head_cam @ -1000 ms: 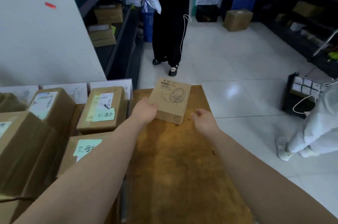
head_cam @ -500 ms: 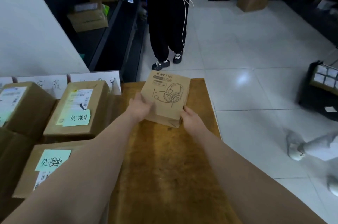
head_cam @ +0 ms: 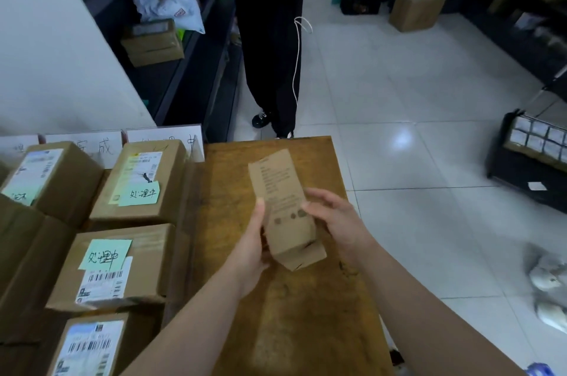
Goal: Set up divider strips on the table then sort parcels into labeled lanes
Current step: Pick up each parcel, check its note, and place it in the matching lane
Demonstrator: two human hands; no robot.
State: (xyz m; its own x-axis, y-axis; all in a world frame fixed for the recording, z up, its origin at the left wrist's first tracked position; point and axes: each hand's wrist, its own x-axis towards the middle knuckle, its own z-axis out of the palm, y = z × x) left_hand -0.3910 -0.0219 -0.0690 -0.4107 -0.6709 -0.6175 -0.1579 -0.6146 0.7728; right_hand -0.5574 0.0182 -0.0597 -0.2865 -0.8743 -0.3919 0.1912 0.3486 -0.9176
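The left hand (head_cam: 250, 248) and right hand (head_cam: 337, 219) clasped a small brown cardboard box (head_cam: 283, 203), turned from its headphone face to printed text, likely checking its lane.

Both hands held a small carton (head_cam: 283, 207) above the wooden table (head_cam: 291, 329), its printed narrow face turned up. The left hand (head_cam: 251, 249) gripped its left edge and the right hand (head_cam: 337, 222) its right. Left of the table lay brown parcels (head_cam: 138, 182), two bearing green handwritten notes (head_cam: 141, 194). Beyond them stood white lane cards (head_cam: 165, 137). A second person (head_cam: 270, 53) stood past the table's far end.
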